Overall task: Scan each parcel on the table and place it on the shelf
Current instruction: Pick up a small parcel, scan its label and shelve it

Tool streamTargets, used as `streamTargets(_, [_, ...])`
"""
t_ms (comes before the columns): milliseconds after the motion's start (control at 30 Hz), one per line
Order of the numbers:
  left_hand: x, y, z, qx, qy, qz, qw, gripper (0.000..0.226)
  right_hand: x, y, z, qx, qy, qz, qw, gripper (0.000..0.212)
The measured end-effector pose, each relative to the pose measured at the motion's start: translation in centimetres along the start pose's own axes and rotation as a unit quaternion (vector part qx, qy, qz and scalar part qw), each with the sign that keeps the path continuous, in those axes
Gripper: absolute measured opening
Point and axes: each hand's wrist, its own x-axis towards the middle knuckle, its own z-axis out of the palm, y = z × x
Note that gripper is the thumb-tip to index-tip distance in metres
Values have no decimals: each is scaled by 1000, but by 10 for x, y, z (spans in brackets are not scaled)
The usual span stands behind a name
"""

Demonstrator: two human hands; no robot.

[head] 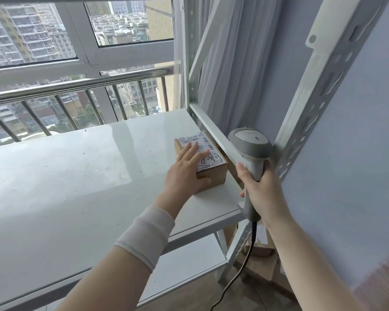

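the parcel [213, 176], a small brown carton with a white label [211, 159] facing up, is sitting on the white shelf [76, 187] board, close to its right-hand rail and near the front corner. the left hand [186, 169] is lying flat on top of it, fingers straight across the label and thumb touching the near side face, so it is pressing rather than clutching. the right hand [263, 194] is gripping the handle of the grey scanner [249, 144], holding it upright just right of the carton, beside the shelf's perforated upright [312, 122]. its cable [240, 272] is trailing down towards the floor.

judging by this, the step in hand is the placing, with the carton already bearing on the board. to do it well, the left hand should be easing the carton back and square to the rail, leaving nothing hanging over the front edge, then lifting straight off without dragging it. the board looks smooth, so a light carton is likely to slide under any sideways push. the scanner's head is standing close to the rail and the upright, so the right hand should be keeping it clear of both. whether the scan is done cannot be told from here.
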Motion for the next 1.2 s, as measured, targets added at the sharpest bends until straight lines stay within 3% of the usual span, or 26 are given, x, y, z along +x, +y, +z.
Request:
streamTargets(567, [46, -29, 2, -9, 12, 10, 1000, 74, 14, 13, 13, -23, 9, 13, 1000, 41])
streamTargets(800, [32, -22, -7, -59, 52, 6, 997, 107, -5, 5, 9, -25, -10, 26, 999, 35])
streamTargets(900, [5, -14, -10, -124, 130, 15, 984, 96, -21, -1, 5, -1, -11, 34, 999, 32])
streamTargets(1000, [-41, 3, -10, -270, 183, 3, 945, 75, -46, -9, -2, 28, -15, 47, 998, 36])
streamTargets(1200, [-147, 58, 0, -443, 134, -68, 884, 42, -129, -31, -35, 127, -46, 32, 990, 25])
